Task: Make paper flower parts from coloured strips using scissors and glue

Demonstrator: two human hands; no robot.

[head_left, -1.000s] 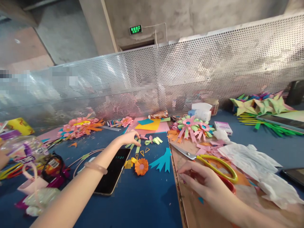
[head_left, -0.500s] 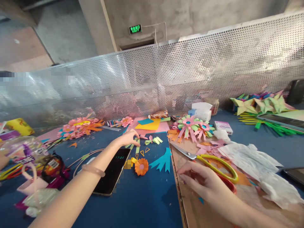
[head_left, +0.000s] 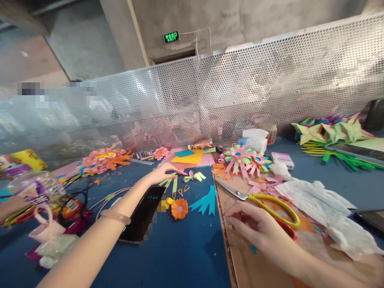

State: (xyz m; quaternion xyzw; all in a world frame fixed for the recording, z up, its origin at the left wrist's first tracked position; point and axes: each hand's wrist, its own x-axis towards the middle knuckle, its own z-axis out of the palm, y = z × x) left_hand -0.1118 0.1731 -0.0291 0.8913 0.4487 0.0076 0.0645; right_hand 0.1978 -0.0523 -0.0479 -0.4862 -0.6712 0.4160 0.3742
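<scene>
My left hand (head_left: 160, 174) reaches over the table, its fingers stretched out and apart. They hover by light green paper strips (head_left: 171, 183) and a small pink and green paper bow (head_left: 193, 176). My right hand (head_left: 255, 224) is above a cardboard sheet (head_left: 249, 264), with thumb and forefinger pinched together; anything between them is too small to make out. Yellow-handled scissors (head_left: 255, 200) lie just beyond that hand. Between my hands are an orange paper flower (head_left: 179, 209), a fringed blue paper piece (head_left: 207, 202) and small yellow triangles (head_left: 180, 192). My left forearm passes over a black phone (head_left: 144, 220).
Coloured paper sheets (head_left: 189, 157) and paper flowers (head_left: 238, 158) lie at the back. Crumpled white tissue (head_left: 318, 208) is on the right. Bags (head_left: 48, 230) clutter the left, where another person's hand (head_left: 12, 208) shows. A perforated metal screen (head_left: 168, 104) stands behind.
My left hand has shifted slightly, its fingers now straighter and pointing more to the right. My right hand has hardly moved. The other person's hand shows more at the left edge.
</scene>
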